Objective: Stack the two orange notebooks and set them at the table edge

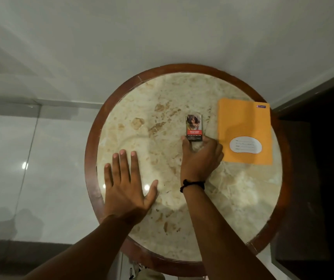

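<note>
An orange notebook (245, 128) with a white label lies flat at the right edge of the round marble table (162, 110); I cannot tell whether a second one lies under it. My right hand (199, 156), with a black band at the wrist, grips the near end of a small printed box (194, 127) just left of the notebook. My left hand (125, 184) lies flat on the tabletop near its left rim, fingers spread, holding nothing.
The table has a dark wooden rim (90, 158). A pale glossy tiled floor (30, 148) lies to the left, a white wall behind, and a dark area (323, 178) sits right of the table.
</note>
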